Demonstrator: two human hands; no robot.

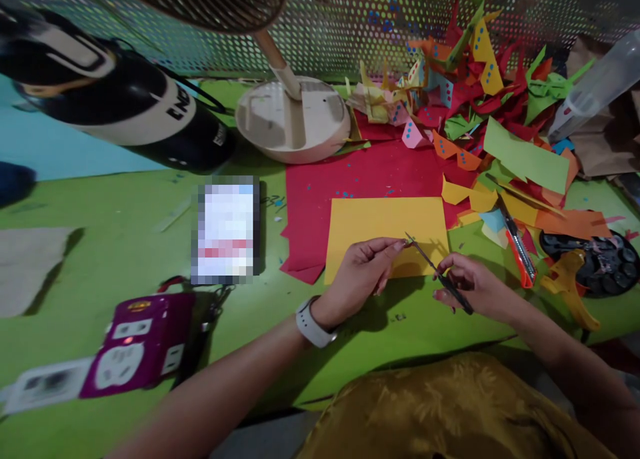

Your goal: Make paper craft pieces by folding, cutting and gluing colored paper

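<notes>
Perforated metal sheeting (330, 35) backs the green table (270, 339), where somebody sits at fine scissor work. From where I stand, the left hand (350, 272) has thumb and fingertips pinched on a scrap too tiny to make out, above the yellow sheet (385, 219) that overlaps the red paper (313, 212). The right hand (473, 285) curls round the handles of the scissors (444, 283), whose tips sit right by that pinch. I'd call it a small trimming step; it calls for a steady grip and fingertips clear of the blades. As for containers, the dark flask (145, 105) is capped, its contents hidden; whether the clear bottle (605, 79) holds anything, I can't tell, nor what fills the black tray (603, 269) beside the orange paper (575, 225).
</notes>
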